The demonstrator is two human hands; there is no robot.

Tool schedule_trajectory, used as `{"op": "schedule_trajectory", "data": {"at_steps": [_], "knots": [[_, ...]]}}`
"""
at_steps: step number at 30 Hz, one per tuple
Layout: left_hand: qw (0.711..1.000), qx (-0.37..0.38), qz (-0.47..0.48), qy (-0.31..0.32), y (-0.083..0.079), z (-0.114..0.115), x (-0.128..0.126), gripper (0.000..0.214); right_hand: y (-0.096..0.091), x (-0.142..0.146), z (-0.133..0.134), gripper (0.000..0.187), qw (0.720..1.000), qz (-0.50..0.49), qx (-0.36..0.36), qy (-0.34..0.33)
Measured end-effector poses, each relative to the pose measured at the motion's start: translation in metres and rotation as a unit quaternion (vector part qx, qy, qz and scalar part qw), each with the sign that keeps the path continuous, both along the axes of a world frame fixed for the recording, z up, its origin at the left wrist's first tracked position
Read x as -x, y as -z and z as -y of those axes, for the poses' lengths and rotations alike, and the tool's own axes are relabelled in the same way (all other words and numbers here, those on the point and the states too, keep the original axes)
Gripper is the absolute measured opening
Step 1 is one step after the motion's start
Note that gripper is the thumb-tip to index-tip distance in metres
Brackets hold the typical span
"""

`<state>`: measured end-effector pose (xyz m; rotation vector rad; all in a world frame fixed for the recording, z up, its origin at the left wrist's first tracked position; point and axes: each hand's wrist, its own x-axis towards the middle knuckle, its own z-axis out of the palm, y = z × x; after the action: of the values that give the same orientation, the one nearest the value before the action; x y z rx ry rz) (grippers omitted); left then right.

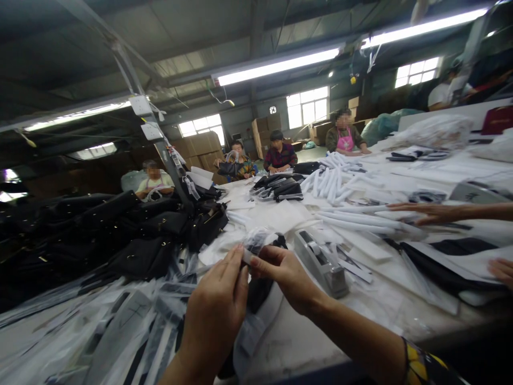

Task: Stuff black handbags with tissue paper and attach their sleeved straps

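Left hand (216,302) and right hand (288,272) pinch clear plastic (256,239) between fingertips; work on it looks unfinished. Black bags (140,258) lie heaped, uncovered.

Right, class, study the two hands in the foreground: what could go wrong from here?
The small pale piece between the left hand and right hand might slip and be hard to spot among the white sheets. The tape dispenser stands close beside the right hand, so a sideways move could knock it. The heaped black bags on the left might slide.
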<state>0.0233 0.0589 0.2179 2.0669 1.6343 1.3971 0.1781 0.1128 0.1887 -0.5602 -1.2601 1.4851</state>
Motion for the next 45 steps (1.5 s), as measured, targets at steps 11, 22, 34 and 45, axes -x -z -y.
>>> {"op": "schedule_trajectory", "data": {"at_steps": [11,22,34,45], "knots": [[0.911,0.244,0.331,0.041,-0.001,-0.024,0.013,0.061,0.018,-0.044,-0.039,0.029,0.942,0.254,-0.168,0.14],[0.904,0.213,0.37,0.02,0.003,-0.027,0.008,0.061,0.107,-0.169,-0.061,0.052,0.882,0.357,0.099,0.29],[0.892,0.253,0.376,0.006,0.014,-0.035,0.021,0.069,0.106,-0.167,0.007,0.041,0.913,0.213,0.118,0.327],[0.884,0.252,0.393,-0.022,0.006,-0.03,0.011,0.062,0.134,-0.174,0.011,0.048,0.893,0.232,0.193,0.334]]}}
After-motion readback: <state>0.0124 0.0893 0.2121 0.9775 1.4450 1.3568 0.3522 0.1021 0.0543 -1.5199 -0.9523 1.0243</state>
